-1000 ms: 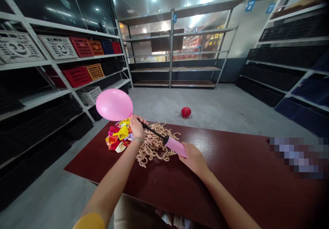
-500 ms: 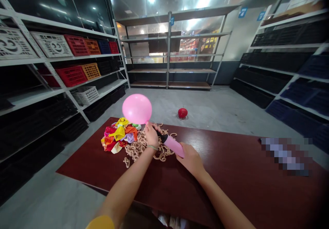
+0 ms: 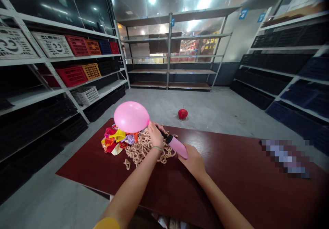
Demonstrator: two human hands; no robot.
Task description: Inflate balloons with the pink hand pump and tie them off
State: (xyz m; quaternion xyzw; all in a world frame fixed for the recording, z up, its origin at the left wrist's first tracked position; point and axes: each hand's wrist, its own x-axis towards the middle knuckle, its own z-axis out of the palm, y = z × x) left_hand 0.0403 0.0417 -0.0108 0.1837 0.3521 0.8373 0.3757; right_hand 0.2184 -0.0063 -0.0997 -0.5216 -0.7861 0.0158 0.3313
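Balloon (image 3: 130, 116) bubblegum pink, bit of pale shine. Pump (image 3: 177, 147) softer pink, black up top. Limp balloons (image 3: 119, 135) total confetti: yellow, red, orange, lilac, cream. Strands (image 3: 137, 150) plain tan. Table (image 3: 231, 181) dark reddish brown, kinda glossy. Ball (image 3: 182, 114) solid red, floor (image 3: 218, 107) grey. Sleeve (image 3: 107, 223) yellow, wristband (image 3: 157, 148) pale green. Crates (image 3: 71, 76) red, orange, navy, black, plus white with curvy cutout pattern. Tags (image 3: 243, 14) bright blue.

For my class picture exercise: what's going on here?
A person's left hand has its grip at the neck of an inflated pink balloon and the black end of a pump; any join is hidden. The right hand has its grip on the pump's pink body. Limp balloons lie beside beige curls on the table.
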